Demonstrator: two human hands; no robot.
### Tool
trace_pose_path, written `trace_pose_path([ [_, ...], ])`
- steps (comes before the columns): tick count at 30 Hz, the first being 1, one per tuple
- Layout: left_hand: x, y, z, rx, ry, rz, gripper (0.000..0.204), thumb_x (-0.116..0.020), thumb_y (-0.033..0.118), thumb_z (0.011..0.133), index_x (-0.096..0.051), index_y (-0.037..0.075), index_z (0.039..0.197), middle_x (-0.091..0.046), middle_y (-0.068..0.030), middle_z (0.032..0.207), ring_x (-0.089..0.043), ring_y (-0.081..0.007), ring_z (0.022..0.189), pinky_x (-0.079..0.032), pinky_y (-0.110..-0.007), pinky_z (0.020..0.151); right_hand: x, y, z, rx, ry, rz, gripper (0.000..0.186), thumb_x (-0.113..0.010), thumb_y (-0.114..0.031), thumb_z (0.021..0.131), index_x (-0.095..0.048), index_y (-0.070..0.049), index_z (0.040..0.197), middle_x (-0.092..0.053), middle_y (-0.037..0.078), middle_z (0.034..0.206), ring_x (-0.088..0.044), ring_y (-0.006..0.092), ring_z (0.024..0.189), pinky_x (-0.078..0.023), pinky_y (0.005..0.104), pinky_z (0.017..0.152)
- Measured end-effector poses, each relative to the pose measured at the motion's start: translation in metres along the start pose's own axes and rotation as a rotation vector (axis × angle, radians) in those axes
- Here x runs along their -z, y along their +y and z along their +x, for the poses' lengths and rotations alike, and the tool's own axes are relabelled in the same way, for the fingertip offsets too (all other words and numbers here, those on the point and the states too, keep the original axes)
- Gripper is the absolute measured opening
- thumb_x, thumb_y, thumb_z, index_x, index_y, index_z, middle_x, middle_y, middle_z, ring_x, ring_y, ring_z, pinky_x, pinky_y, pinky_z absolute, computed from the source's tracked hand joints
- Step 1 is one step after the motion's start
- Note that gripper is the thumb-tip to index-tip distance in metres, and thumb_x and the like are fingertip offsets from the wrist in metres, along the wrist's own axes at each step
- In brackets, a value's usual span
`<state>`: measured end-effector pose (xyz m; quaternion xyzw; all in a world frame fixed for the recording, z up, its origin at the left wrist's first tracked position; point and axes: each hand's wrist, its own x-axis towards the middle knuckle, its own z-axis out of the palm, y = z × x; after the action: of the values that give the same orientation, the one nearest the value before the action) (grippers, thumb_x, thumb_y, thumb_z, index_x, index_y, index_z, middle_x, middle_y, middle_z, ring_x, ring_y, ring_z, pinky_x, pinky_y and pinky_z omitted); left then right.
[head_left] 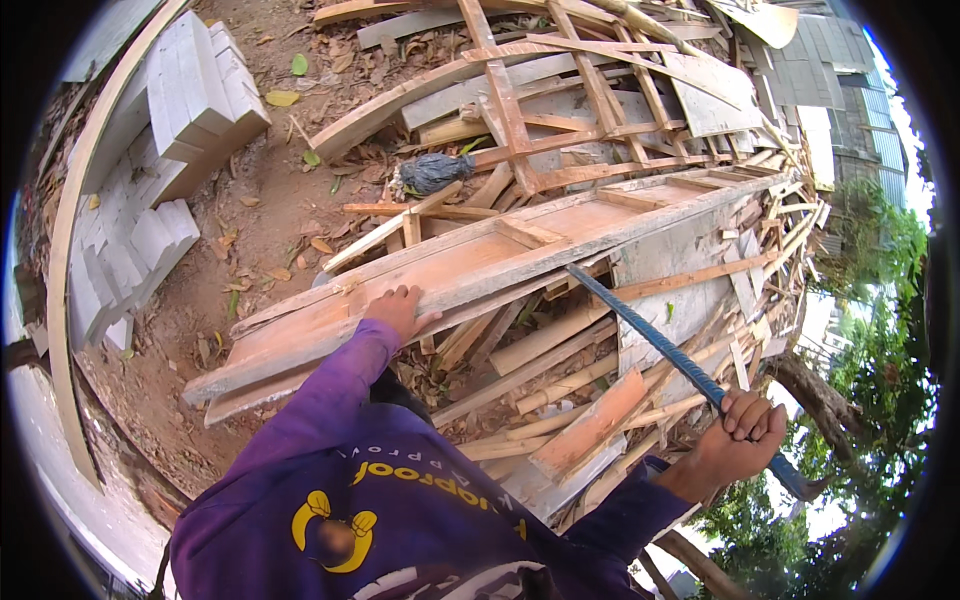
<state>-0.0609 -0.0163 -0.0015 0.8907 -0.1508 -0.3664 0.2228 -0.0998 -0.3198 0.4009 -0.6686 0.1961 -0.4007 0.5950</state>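
My left hand rests on the near edge of the framed wooden panel, thumb spread from fingers. Right of the panel, my right hand clenches a ribbed blue steel bar, its far tip at that edge.

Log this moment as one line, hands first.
left hand: on wooden frame | right hand: gripping blue ribbed bar | bar's far end: at frame's edge, contact unclear | around: scrap wood
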Motion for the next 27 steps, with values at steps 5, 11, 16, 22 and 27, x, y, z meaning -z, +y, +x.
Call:
trace_pose_path([
  [5,0.015,-0.005,0.008,0.004,0.002,0.077,0.075,-0.047,0.072,0.098,-0.058,0.008,0.135,-0.065,-0.0185,0.132,-0.065,-0.0356,0.12,-0.055,-0.048,0.097,0.013,0.001,-0.011,0.084,-0.268,0.084,0.043,-0.036,-0.015,0.106,-0.029,-0.017,0.064,-0.028,0.0,0.05,-0.03,0.0121,0.047,-0.037,0.0335,0.058],
  [11,0.017,-0.008,0.005,0.021,0.039,0.048,0.078,-0.046,0.075,0.097,-0.059,0.007,0.134,-0.067,-0.0173,0.128,-0.067,-0.0349,0.117,-0.056,-0.048,0.093,0.114,0.017,0.004,-0.013,0.242,0.044,0.038,-0.035,-0.012,0.104,-0.03,-0.018,0.067,-0.029,0.0,0.054,-0.033,0.0134,0.053,-0.038,0.035,0.064],
  [16,-0.057,0.007,-0.012,-0.041,0.109,0.051,0.073,-0.054,0.071,0.096,-0.058,0.005,0.127,-0.067,-0.0194,0.12,-0.066,-0.0362,0.113,-0.056,-0.046,0.094,0.128,-0.001,0.001,-0.105,0.115,0.118,0.037,-0.041,-0.014,0.102,-0.03,-0.019,0.067,-0.028,-0.001,0.056,-0.031,0.0135,0.052,-0.04,0.0348,0.064],
  [22,-0.016,0.007,-0.007,0.038,0.059,0.106,0.077,-0.052,0.071,0.096,-0.057,0.005,0.137,-0.067,-0.0189,0.128,-0.064,-0.037,0.12,-0.052,-0.048,0.101,0.053,-0.002,-0.066,0.099,0.04,0.022,0.037,-0.042,-0.014,0.099,-0.027,-0.018,0.065,-0.027,0.0,0.053,-0.028,0.0124,0.049,-0.038,0.0333,0.058],
  [27,0.031,0.0,0.01,0.089,0.038,0.103,0.075,-0.05,0.068,0.099,-0.058,0.006,0.141,-0.066,-0.0198,0.135,-0.063,-0.0383,0.125,-0.049,-0.047,0.106,0.077,0.015,-0.042,0.163,-0.088,0.223,0.035,-0.04,-0.012,0.099,-0.027,-0.018,0.066,-0.028,0.0,0.052,-0.025,0.0116,0.046,-0.036,0.0341,0.055],
])
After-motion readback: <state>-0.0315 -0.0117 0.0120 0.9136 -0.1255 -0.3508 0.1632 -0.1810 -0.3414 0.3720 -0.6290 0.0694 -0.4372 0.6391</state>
